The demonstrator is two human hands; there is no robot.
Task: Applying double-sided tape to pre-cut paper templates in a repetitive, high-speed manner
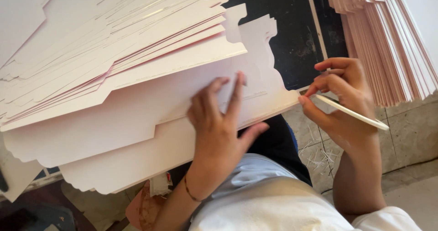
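While your left hand (218,121) lies flat, fingers spread, on the top pink die-cut sheet (137,117) | your right hand (340,101) pinches a thin white stick (353,113) just past the sheet's right corner | sheet's long axis runs left-right, left hand nearer.

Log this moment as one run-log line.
left hand: pressing flat on top pink card sheet | right hand: holding thin white stick at sheet edge | second card stack: right

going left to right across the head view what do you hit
fanned pile of pale pink card sheets → left hand pressing on the top sheets → right hand holding a thin white stick → second pink card stack
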